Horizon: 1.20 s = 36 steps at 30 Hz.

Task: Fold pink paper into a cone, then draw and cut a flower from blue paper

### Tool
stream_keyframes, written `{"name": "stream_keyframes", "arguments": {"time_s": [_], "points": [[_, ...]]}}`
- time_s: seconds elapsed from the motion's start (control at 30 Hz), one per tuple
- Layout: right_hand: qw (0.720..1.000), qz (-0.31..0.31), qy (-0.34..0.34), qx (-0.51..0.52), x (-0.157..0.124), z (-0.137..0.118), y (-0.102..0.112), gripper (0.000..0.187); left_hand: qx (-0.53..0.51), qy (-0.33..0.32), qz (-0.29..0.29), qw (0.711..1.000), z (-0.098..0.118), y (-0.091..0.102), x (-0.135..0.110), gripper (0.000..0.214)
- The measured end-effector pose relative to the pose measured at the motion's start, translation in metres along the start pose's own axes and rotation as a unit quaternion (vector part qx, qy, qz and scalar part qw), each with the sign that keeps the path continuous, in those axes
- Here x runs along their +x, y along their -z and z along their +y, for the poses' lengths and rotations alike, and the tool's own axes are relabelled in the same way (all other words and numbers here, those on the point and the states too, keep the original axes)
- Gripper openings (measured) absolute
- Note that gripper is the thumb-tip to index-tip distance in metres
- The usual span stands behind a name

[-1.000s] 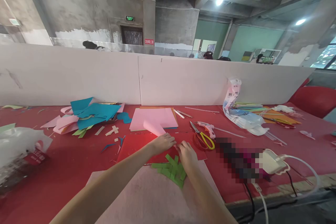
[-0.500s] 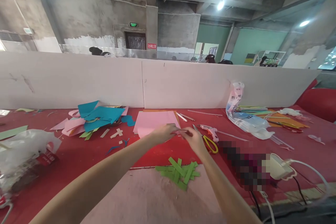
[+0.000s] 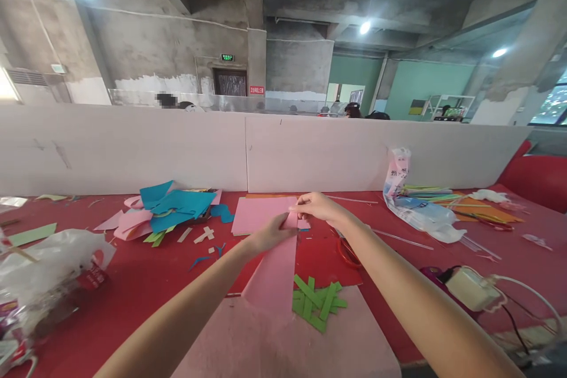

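A pink sheet (image 3: pixel 275 280) hangs from my two hands, its lower end reaching over the pale board in front of me. My left hand (image 3: pixel 271 233) grips its upper left side, thumb on top. The fingers of my right hand (image 3: pixel 313 207) pinch its upper right corner. Behind the left hand lies a stack of pink sheets (image 3: pixel 252 215). Several green strips (image 3: pixel 319 306) are heaped to the right of the hanging sheet. Under it spreads a bright red sheet (image 3: pixel 328 260). A looped red handle (image 3: pixel 348 253) is partly hidden by my right forearm.
Blue paper pieces (image 3: pixel 183 208) pile up at the left, behind a plastic bag (image 3: pixel 48 271). A clear and white wrapper (image 3: pixel 420 209) lies at the right back. A white plug adapter (image 3: pixel 469 289) with cables sits at the right. The white partition (image 3: pixel 319 156) closes the table's far side.
My hands were close together at the pink stack's front edge; now a pink sheet hangs between them toward me. The right hand has risen slightly, and the camera view has shifted.
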State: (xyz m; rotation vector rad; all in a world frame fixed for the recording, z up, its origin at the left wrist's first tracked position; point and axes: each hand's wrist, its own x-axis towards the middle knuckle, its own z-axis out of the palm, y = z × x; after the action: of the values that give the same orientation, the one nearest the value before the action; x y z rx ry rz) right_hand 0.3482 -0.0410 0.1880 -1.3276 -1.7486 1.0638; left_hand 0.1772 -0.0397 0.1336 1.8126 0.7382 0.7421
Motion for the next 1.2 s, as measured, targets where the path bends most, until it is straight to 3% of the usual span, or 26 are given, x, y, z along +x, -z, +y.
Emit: {"name": "stream_keyframes", "arguments": {"time_s": [0.2, 0.43, 0.7, 0.9, 1.0, 1.1, 1.13, 1.17, 1.2], "points": [[0.999, -0.010, -0.040, 0.006, 0.008, 0.007, -0.011, 0.031, -0.015, 0.024, 0.038, 0.999, -0.015, -0.004, -0.011, 0.055], [0.981, -0.078, -0.032, 0.173, 0.003, 0.017, -0.019, 0.031, -0.210, 0.076, -0.034, 0.974, -0.009, -0.007, -0.023, 0.041], [0.975, -0.063, -0.071, 0.202, 0.006, 0.028, -0.025, 0.030, -0.291, 0.113, -0.021, 0.950, -0.013, -0.018, -0.028, 0.040], [0.976, -0.061, -0.042, 0.205, 0.012, 0.029, -0.032, 0.032, -0.319, 0.119, 0.000, 0.940, -0.016, -0.017, -0.028, 0.030], [0.984, -0.027, -0.063, 0.167, 0.015, 0.046, -0.016, 0.036, -0.321, 0.135, 0.028, 0.937, -0.021, -0.013, -0.031, 0.029], [0.993, 0.069, -0.096, 0.015, 0.014, 0.078, 0.024, 0.034, -0.323, 0.141, 0.052, 0.934, -0.031, -0.006, -0.032, 0.031], [0.982, 0.117, -0.121, -0.085, 0.011, 0.090, 0.042, 0.031, -0.325, 0.142, 0.059, 0.933, -0.035, -0.004, -0.031, 0.031], [0.950, 0.169, -0.169, -0.203, 0.008, 0.101, 0.059, 0.028, -0.325, 0.143, 0.068, 0.932, -0.039, -0.002, -0.029, 0.032], [0.927, 0.198, -0.197, -0.251, 0.004, 0.112, 0.076, 0.026, -0.322, 0.147, 0.078, 0.932, -0.043, -0.001, -0.026, 0.033]]}}
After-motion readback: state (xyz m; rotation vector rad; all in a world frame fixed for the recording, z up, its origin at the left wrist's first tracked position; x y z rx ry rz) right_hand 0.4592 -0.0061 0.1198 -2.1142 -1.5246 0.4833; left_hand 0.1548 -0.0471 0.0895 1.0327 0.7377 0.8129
